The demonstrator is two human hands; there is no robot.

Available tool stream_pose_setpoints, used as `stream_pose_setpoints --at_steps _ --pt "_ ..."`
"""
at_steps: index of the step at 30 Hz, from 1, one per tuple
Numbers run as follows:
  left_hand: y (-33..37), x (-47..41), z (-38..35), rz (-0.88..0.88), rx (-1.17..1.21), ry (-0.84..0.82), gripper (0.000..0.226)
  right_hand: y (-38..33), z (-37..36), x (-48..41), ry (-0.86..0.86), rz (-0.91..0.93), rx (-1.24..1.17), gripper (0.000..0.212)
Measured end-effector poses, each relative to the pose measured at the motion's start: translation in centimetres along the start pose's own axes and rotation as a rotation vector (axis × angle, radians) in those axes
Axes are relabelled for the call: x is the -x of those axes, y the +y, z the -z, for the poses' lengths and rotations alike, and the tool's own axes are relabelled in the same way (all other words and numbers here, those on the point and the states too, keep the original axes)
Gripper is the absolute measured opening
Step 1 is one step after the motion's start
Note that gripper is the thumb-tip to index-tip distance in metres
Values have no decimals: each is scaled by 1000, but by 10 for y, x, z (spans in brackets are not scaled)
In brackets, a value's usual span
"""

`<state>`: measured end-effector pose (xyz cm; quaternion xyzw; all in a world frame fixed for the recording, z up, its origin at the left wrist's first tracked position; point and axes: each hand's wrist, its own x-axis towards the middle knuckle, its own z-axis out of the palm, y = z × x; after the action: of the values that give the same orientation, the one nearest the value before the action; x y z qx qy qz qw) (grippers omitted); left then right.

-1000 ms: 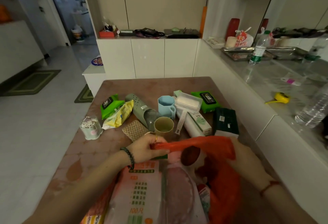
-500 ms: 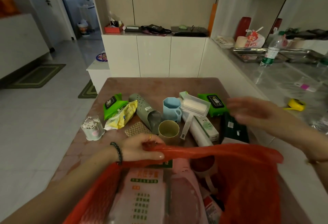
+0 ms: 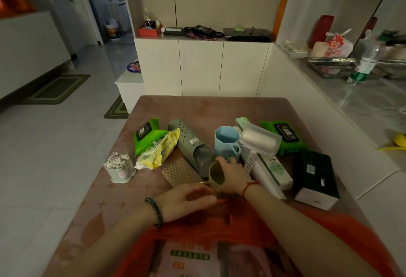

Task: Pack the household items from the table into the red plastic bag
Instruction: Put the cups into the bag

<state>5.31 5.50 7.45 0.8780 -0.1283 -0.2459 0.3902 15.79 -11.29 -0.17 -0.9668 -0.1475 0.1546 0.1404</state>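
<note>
Cotton swab holder (image 3: 119,170) far left on pink table (image 3: 92,217), upright, apart from the rest. Next right: green wipes pack (image 3: 146,134) with yellow packet (image 3: 159,152) lying partly over it. Brown woven pad (image 3: 181,172) flat, just in front of grey-green perforated slipper (image 3: 189,142). Left hand (image 3: 186,199) pinching rim of red plastic bag (image 3: 219,226) near table's front edge, fingers closed on the plastic, ring and dark bead bracelet visible. Bag mouth spread toward camera, pink printed packs (image 3: 193,259) already inside. Right hand (image 3: 232,175) reaching over bag, wrapped around olive cup (image 3: 216,175), cup tilted, mouth facing left; red string on wrist. Blue mug (image 3: 226,141) upright just behind that hand. Lint roller (image 3: 259,142) in clear cover lying over white boxes (image 3: 272,171). Second green wipes pack (image 3: 284,135) behind, dark green tissue box (image 3: 314,178) far right, near table edge
</note>
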Motion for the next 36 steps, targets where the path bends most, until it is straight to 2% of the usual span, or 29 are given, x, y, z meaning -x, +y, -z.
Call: stream_pose_setpoints --at_steps 2,4,6,8,10,12,14,16,17,18,20,22,26,28,30,31,33,34,35,36 --pt "1 3 -4 -16 -26 -71 27 1 11 7 54 48 -21 79" --pt "7 4 -8 -27 -176 -81 45 -1 33 22 195 114 -200 73" --pt "13 7 -13 -48 -276 -71 47 -8 63 47 339 154 -484 75" --pt "17 9 -16 -108 -284 -48 44 -14 91 80 387 199 -744 75" --pt "19 9 -18 -110 -317 -23 39 -14 108 119 302 283 -981 77" --pt "17 8 -17 -75 -306 57 33 -6 113 158 106 433 -1152 76" --pt "16 6 -14 -74 -230 189 27 1 106 191 -152 563 -1091 78" --pt "16 5 -10 -100 -152 306 16 7 88 207 -291 619 -843 79" --pt "17 5 -8 -105 -116 335 10 8 75 210 -243 616 -719 77" --pt "17 4 -6 -106 -79 351 7 9 61 209 -119 592 -626 76" --pt "20 3 -4 -99 -4 377 18 5 39 204 203 450 -525 74" --pt "23 4 -4 -82 89 378 23 7 23 198 363 298 -480 72" --pt "24 4 -8 -97 150 372 22 23 6 188 195 63 -208 82" --pt "22 4 -10 -98 162 370 21 27 5 189 225 -41 -6 81" --pt "21 3 -12 -108 180 346 18 24 20 199 151 11 130 80" --pt "21 3 -12 -117 187 333 17 20 34 206 44 127 75 76" --pt "20 1 -13 -127 194 301 14 2 77 218 -267 391 -238 51" --pt "19 0 -14 -126 196 282 13 -7 98 219 -325 475 -377 40" --pt "19 -2 -15 -123 203 265 13 -13 115 215 -269 512 -506 34" --pt "18 -3 -15 -123 213 254 13 -14 128 203 -123 502 -636 31"
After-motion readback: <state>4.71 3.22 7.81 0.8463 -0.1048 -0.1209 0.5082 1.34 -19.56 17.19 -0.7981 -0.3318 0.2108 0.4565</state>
